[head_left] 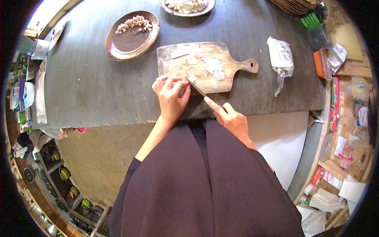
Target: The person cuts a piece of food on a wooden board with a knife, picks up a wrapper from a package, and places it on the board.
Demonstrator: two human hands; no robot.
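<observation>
L hand is bent over the near-left edge of the cutting board, fingertips bunched; what's under them is hidden, so can't tell if it's pinching anything. R hand grips a knife, index finger stretched along it; handle's mostly covered by the hand, blade shows, tip just beside L fingertips. A few white bits sit by the tip, too small to ID. Chopped white pile is on the board, beyond the blade, b/w both hands; a pale strip lies farther up, past L hand.

Containers: brown plate, beyond & left of L hand, has small pinkish-brown chunks at its far side, rest bare. 2nd plate, straight past the board, is heaped w/ pale shavings, top cut off by frame edge. Clear bag, beyond & right of R hand, holds a white pack; print's unreadable. Green basket, far right of both hands, contents unclear.
</observation>
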